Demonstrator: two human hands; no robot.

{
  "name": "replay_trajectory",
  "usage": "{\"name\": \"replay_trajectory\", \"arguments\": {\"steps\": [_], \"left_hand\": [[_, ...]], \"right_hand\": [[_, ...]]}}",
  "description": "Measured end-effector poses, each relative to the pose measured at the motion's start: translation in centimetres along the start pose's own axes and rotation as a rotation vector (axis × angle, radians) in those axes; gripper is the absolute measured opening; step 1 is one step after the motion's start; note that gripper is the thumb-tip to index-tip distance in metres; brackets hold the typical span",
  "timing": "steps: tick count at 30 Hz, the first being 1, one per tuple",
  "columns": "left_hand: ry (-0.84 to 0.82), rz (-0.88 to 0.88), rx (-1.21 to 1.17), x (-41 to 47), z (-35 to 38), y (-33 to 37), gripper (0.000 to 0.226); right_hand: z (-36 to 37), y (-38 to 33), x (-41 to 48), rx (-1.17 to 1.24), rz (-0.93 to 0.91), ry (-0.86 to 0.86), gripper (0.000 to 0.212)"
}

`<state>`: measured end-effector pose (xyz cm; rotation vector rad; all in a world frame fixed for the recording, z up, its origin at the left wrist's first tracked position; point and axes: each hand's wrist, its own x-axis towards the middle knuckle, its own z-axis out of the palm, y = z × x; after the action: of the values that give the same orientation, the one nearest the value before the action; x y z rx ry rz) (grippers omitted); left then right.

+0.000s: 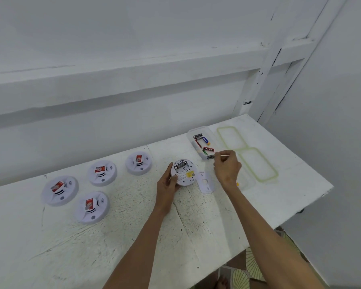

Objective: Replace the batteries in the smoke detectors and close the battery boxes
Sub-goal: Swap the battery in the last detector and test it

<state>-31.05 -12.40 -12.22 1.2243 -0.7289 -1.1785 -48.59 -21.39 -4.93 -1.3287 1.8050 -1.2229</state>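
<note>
left hand (pixel 167 184) grips the upturned smoke detector (pixel 184 174) at frame centre, compartment open, holding one seated cell (pixel 180 164). right hand (pixel 227 165) pinches a battery (pixel 210 157) at the near end of the clear container (pixel 193 132); fingertips hide its right end. detached cover (pixel 205 183) lies between the hands.

flat, soft, cool light, fairly bright; source cannot be told. white wall (pixel 133 38) and white table (pixel 81 253) come out pale grey-blue, low contrast. soft dark band under the wall ledge (pixel 113 84); faint shadows hug the detectors (pixel 59 190) at left. wide-angle bend: corner post (pixel 279 65) leans hard, ledge lines tilt. right hand (pixel 227 166) and its pinched battery (pixel 211 157) slightly smeared. open detector (pixel 183 173) in left hand (pixel 167 184): label print too soft to read.
</note>
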Motion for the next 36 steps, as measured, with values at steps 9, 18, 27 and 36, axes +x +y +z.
{"name": "replay_trajectory", "arguments": {"steps": [9, 18, 27, 36], "left_hand": [[-0.001, -0.009, 0.008, -0.1, 0.1, 0.1, 0.050], [0.008, -0.023, 0.014, 0.1, 0.0, 0.0, 0.050], [0.013, -0.017, 0.016, 0.1, 0.0, 0.0, 0.050], [0.010, 0.018, 0.027, -0.3, 0.2, 0.5, 0.048]], "right_hand": [[-1.5, 3.2, 2.7, -0.231, 0.174, 0.016, 0.016], [-0.8, 3.9, 3.5, -0.374, 0.140, -0.069, 0.021], [0.1, 1.6, 1.3, -0.352, -0.136, -0.050, 0.013], [4.6, -1.6, -2.9, -0.371, -0.448, -0.362, 0.019]]}}
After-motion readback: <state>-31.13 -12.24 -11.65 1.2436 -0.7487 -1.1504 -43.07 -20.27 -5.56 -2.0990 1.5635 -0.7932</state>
